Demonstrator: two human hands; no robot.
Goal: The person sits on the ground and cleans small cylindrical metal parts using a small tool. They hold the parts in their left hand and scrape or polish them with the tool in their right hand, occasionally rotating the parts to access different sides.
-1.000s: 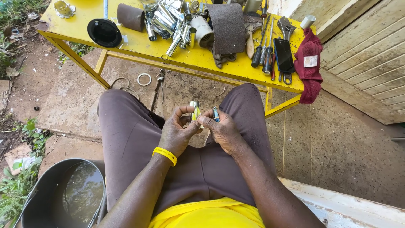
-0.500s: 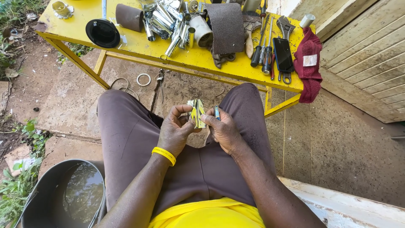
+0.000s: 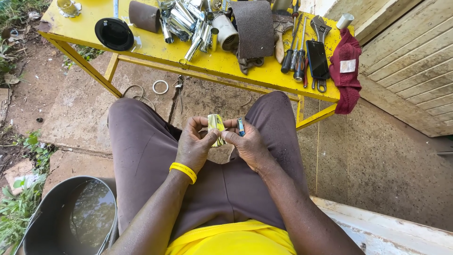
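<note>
Where fingers (image 3: 205, 134) meet, seemingly foil strip (image 3: 216, 124)

Upper frame: yellow bench (image 3: 155, 47), black round cap (image 3: 114, 33), maroon cloth (image 3: 346, 71). Centre: shiny yellowish-silver piece (image 3: 216, 126), yellow wristband (image 3: 183, 171), brown trousers (image 3: 141, 156).

Shirt (image 3: 231, 241): bright yellow, plain.
Trousers (image 3: 141, 146): dark brownish-grey, loose, dusty at the knees.
Wristband (image 3: 183, 172): 1 yellow rubber band, left wrist.
Forearms: bare, no sleeves.
Right wrist: nothing worn.
</note>
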